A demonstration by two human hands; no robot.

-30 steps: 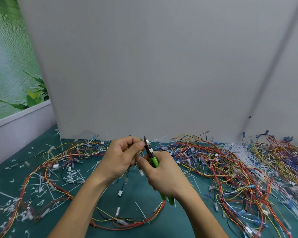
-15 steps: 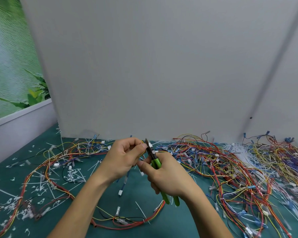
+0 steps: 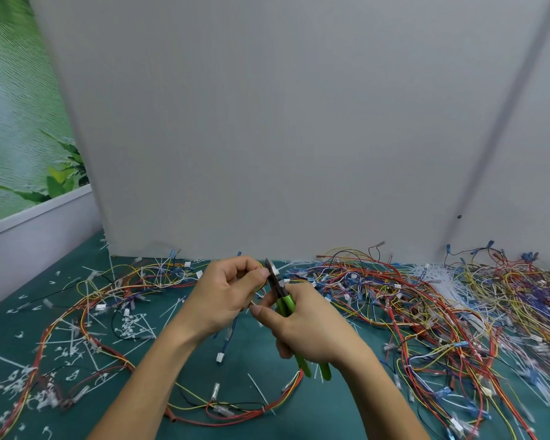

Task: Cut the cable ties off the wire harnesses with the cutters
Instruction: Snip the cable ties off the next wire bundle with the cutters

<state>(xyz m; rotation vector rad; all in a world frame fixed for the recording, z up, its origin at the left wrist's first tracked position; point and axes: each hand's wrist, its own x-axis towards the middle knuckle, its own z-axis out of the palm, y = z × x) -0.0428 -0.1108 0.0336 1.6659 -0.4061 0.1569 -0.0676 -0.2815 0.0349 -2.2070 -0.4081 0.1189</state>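
Gripping cutters (image 3: 284,302) w/ R hand (image 3: 311,327)

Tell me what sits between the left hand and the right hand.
Head view: the cutters, their dark head sticking up from the right hand grip, and the thin wires the left hand pinches. No bare gap.

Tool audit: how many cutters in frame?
1. The green-handled cutters are in the right hand, tips up beside the left hand, which pinches a wire harness. More could be hidden under the wire pile at right.
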